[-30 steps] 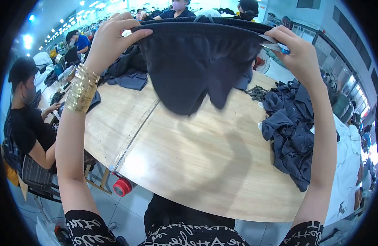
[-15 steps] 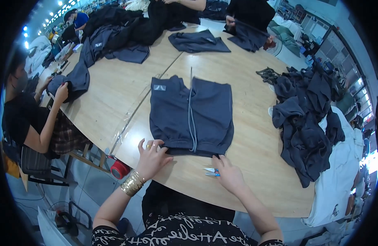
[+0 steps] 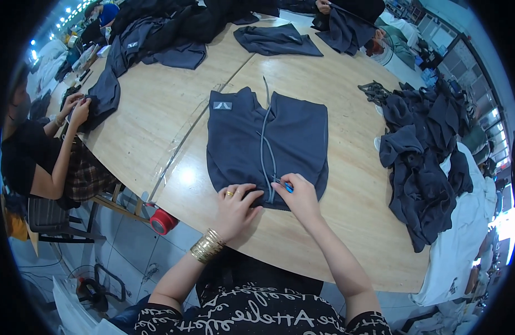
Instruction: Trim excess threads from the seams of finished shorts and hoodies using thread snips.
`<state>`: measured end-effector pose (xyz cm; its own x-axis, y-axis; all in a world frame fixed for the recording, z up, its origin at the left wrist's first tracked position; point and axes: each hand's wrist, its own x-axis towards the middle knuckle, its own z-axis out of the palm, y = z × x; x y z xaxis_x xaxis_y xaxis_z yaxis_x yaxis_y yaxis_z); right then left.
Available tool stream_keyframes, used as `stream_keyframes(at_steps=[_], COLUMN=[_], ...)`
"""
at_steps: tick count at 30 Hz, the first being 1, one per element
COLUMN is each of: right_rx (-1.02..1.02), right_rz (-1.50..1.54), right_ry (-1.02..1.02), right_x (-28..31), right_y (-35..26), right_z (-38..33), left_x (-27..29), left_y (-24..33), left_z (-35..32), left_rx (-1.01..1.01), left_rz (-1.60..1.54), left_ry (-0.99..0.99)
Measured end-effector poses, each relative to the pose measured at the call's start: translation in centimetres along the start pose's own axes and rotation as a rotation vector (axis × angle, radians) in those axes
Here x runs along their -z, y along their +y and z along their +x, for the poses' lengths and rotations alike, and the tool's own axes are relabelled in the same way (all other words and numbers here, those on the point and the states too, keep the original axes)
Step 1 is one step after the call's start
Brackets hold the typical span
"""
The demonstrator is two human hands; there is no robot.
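Observation:
A pair of dark grey shorts lies on the table in front of me, waistband toward me and legs pointing away. A long grey drawstring runs up its middle, past the crotch onto the wood. My left hand rests on the waistband, left of the cord, fingers bent and apart, thumb near the edge. In my right hand are small thread snips with a blue handle, held over the waistband. Their tips are close to the drawstring; whether they touch it I cannot tell.
Crumpled dark garments are heaped at the right beside white cloth. Another folded dark piece lies farther back. A seated person at the left handles dark fabric. More people and dark garments line the far edge. A red round object hangs by the near edge.
Both hands have moved inward along the waistband. My right hand has lifted the snips from beside the hem to the drawstring. The cord's lower part now bows sideways.

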<state>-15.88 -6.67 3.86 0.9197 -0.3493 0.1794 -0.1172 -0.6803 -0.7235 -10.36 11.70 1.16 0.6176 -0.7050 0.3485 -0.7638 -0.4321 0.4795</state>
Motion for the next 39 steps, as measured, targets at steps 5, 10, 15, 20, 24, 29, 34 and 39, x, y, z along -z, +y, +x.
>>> stream_keyframes(at_steps=[5, 10, 15, 20, 24, 29, 34, 39], right_rx=[-0.187, -0.287, -0.33, -0.043, -0.332, -0.156, -0.591, -0.513], right_rz=[-0.143, 0.362, 0.325, 0.006, 0.178, 0.262, 0.969, 1.192], right_ry=[-0.071, -0.178, -0.12, -0.087, -0.09, 0.042, 0.023, -0.003], right_x=[-2.2, -1.5, -0.2, -1.3, -0.8, -2.6, -0.1, -0.4], right_y=[1.7, 1.8, 1.5, 2.2, 0.0, 2.0, 1.3, 0.6], right_z=[3.5, 5.0, 3.1, 2.0, 1.5, 1.1, 0.0, -2.0], left_x=[-1.0, -1.3, -1.3, -1.8, -1.3, 0.4, 3.2, 0.0], left_y=[0.5, 0.1, 0.0, -0.4, -0.6, -3.6, -0.9, 2.1], left_z=[-0.4, -0.3, -0.2, -0.1, -0.2, 0.3, -1.9, -2.4], left_rx=[0.032, 0.026, 0.037, 0.043, 0.034, 0.106, 0.163, 0.778], left_rz=[0.031, 0.008, -0.037, -0.061, -0.077, -0.047, -0.247, -1.573], left_ry=[0.034, 0.052, 0.142, 0.151, 0.162, 0.184, 0.244, -0.051])
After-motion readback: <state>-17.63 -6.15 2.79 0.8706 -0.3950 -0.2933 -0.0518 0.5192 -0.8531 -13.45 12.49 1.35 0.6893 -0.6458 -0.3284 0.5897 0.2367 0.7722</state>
